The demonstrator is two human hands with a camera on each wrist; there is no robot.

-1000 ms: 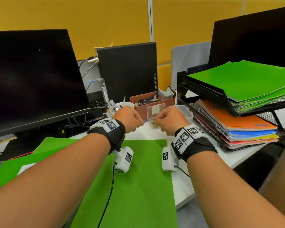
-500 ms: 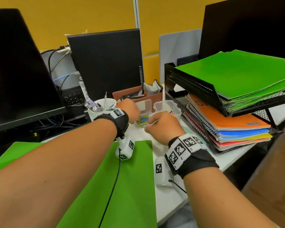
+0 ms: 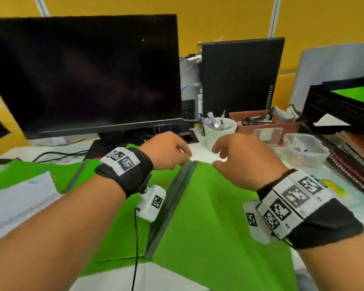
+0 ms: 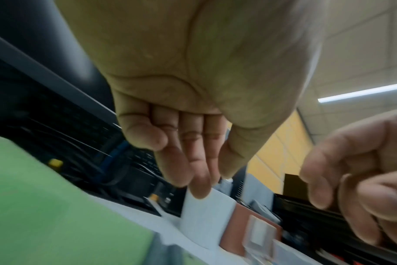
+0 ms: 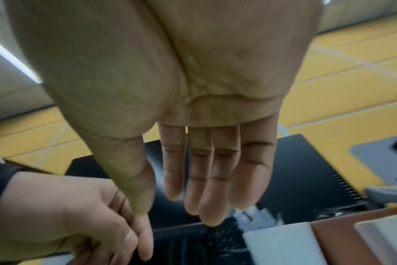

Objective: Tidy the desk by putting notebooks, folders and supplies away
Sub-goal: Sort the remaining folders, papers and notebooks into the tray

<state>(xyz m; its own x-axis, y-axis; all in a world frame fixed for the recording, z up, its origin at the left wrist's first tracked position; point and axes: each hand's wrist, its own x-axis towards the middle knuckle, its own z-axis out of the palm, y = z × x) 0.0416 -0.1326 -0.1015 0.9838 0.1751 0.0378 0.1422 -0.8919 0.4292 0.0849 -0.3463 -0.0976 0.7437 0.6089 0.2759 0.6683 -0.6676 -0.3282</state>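
the black monitor [image 3: 86, 74] fills the upper left of the head view, with a dark computer tower [image 3: 240, 74] right of it at upper centre. across the bottom half, the green folders [image 3: 208, 217] lie spread on the white table [image 3: 202, 152], one overlapping another along a grey spine that runs diagonally through the middle; a white paper sheet [image 3: 19, 198] lies on the green at the left edge. at the right edge a black wire tray rack [image 3: 332, 108] holds another green folder on top and stacked notebooks [image 3: 353, 156] below. smaller still, at centre right: a brown box [image 3: 267, 124], a white cup of pens [image 3: 219, 131] and a clear plastic container [image 3: 305, 150].

the left hand [image 3: 166, 151] hovers at the top end of the grey spine, fingers bent downward and holding nothing, though whether its tips touch the edge is hard to tell. the right hand [image 3: 244, 158] hangs just right of it, fingers loosely spread and apart, empty.

the step in hand looks like picking up the green folders nearest the person. the next move likely calls for both hands to pinch the top edge by the spine, lift the folder without dragging the sheets under it, then carry it right to the rack.
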